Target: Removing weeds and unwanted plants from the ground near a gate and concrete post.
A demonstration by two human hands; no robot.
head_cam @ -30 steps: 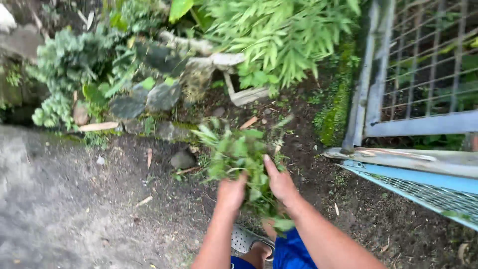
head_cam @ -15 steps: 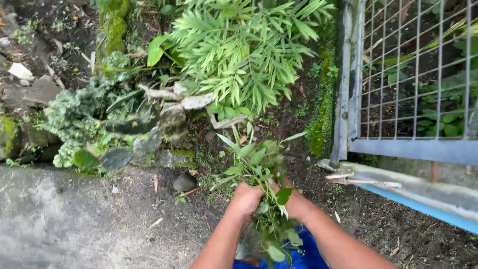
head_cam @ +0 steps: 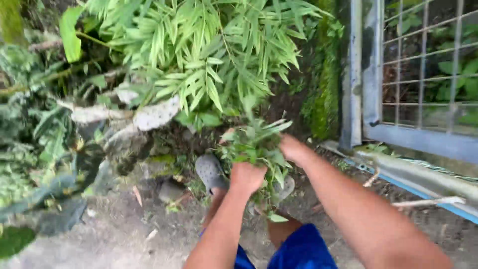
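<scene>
- left hand point(head_cam: 247, 178) fisted around the stems of a bunch of pulled green weeds point(head_cam: 256, 144)
- right hand point(head_cam: 291, 148) closed on the bunch's far side — both clamped on it
- bunch held above the dirt ground point(head_cam: 149, 224), below the leafy shrub point(head_cam: 209, 55)
- grey clog point(head_cam: 210, 172) just left of the hands
- wire gate point(head_cam: 423, 74) at right

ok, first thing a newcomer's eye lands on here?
The bunch of pulled greenery at centre, gripped by the left hand from below and the right hand on its right side. Behind it, the big leafy plant fills the top, and the grey wire-mesh gate stands at right.
</scene>
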